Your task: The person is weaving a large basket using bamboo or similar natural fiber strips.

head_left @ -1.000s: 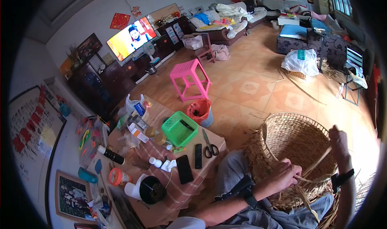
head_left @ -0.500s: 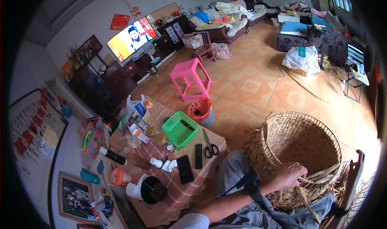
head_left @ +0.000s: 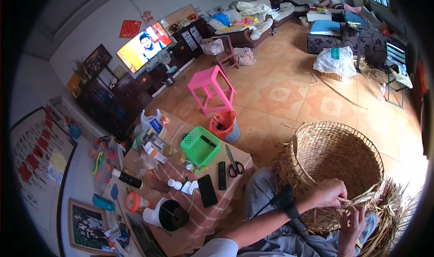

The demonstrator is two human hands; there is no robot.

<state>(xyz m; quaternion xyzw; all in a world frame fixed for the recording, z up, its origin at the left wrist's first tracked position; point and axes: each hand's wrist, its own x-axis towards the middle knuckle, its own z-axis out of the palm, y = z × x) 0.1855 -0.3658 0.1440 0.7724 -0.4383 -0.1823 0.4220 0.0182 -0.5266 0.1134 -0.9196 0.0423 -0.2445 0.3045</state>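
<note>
Straw-coloured woven basket (head_left: 337,160) at the person's lap, seen from my remote post: the left hand (head_left: 329,194) grips a fibre strand (head_left: 349,202) at its near rim; the right hand (head_left: 352,225), fingers bent, is just below, its hold I cannot tell. Tiled floor (head_left: 280,93) spreads beyond the far rim; the table (head_left: 247,157) edge bounds the left. I count one pink stool (head_left: 203,78), one bin (head_left: 233,135), one green basket (head_left: 211,155), one pair of scissors (head_left: 231,154).
</note>
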